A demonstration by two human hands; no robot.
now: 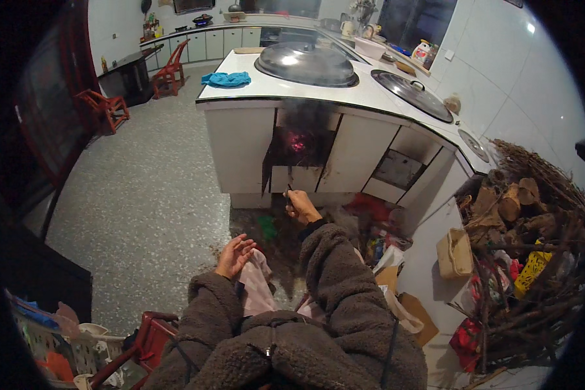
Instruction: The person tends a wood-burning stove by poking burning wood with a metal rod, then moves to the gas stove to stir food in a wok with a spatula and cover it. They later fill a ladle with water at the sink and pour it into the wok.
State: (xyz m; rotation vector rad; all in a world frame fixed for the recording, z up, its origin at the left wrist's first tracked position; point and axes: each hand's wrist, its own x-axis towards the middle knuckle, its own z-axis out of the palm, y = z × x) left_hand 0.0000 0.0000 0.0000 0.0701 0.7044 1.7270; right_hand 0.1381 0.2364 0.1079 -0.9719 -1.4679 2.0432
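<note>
Head view: a thin, dark, straight-looking rod [290, 175] sits in the firmly curled right hand [301, 207], pointing to twelve o'clock at the white stove's [242, 146] sooty mouth [319, 148], where embers [297, 142] glow pinkish-red. At eight o'clock from it, the left hand [235, 255] is loosely uncurled, empty.

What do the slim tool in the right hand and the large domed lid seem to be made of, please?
The slim tool is dark and rodlike, so possibly dull metal, though too small to be sure. The large domed lid looks like polished metal, given its silvery sheen and bright highlights.
</note>
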